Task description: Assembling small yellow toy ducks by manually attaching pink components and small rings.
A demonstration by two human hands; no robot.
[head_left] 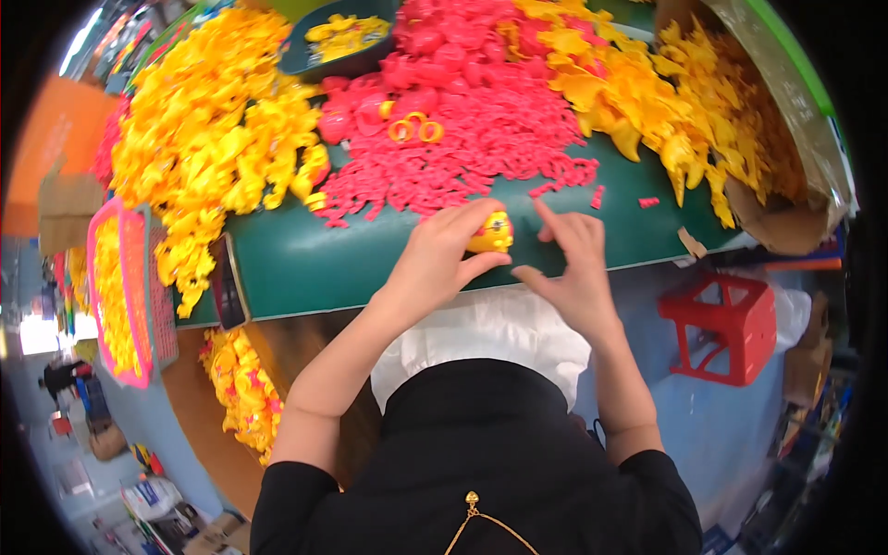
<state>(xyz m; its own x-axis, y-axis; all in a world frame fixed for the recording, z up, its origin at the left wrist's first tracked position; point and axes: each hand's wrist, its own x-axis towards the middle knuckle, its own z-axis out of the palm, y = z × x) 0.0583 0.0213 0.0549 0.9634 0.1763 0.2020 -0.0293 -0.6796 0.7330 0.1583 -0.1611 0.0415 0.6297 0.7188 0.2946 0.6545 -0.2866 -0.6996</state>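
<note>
My left hand [442,248] is closed around a small yellow toy part [499,231] with dark and red markings, just above the front of the green table [314,264]. The hand hides part of it, so its full shape does not show. My right hand [581,264] is beside it on the right, thumb and fingers spread, holding nothing. Beyond both hands lies a heap of small pinkish-red plastic pieces [435,162]. A pair of yellow rings [416,128] rests on that heap.
Yellow plastic parts [208,116] are piled at left, more yellow pieces [638,88] at right beside a cardboard box [786,222]. A dark green bin [294,57] stands at the back. A pink basket [146,347] is at far left, a red stool [758,324] at lower right.
</note>
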